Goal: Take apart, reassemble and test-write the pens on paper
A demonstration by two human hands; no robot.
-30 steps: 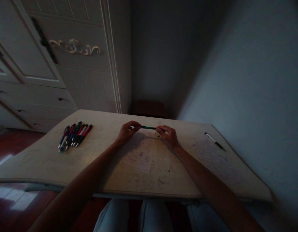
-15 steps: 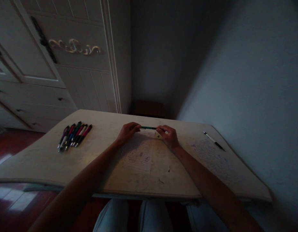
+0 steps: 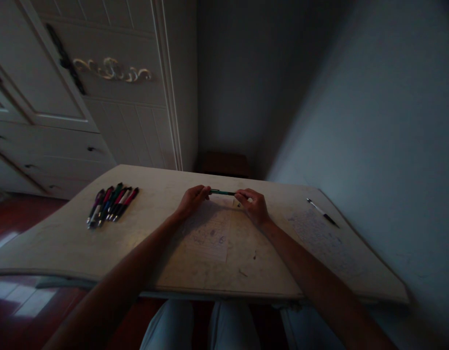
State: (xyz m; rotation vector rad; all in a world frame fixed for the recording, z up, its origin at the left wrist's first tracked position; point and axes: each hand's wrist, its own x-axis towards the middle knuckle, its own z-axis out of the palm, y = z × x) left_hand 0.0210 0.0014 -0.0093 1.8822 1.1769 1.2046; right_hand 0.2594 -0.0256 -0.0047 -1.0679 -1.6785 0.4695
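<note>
A green pen (image 3: 223,192) is held level between my two hands above the far middle of the table. My left hand (image 3: 194,199) pinches its left end, and my right hand (image 3: 254,203) pinches its right end. The fingertips cover both ends of the pen. Below my hands, a sheet of paper (image 3: 212,238) with scribbled marks lies on the table. A small pale piece with a dark spot (image 3: 238,204) is just under my right fingers; I cannot make out what it is.
Several pens (image 3: 111,204) lie bunched at the table's left. A white and black pen (image 3: 322,213) lies at the right, near scribbled writing (image 3: 319,238). The table (image 3: 151,262) meets a wall (image 3: 392,146) on the right. A white cabinet (image 3: 129,126) stands beyond on the left.
The green pen has turned slightly about its length, so its clip shows on the upper side instead of the lower. Both hands stay in nearly the same place.
</note>
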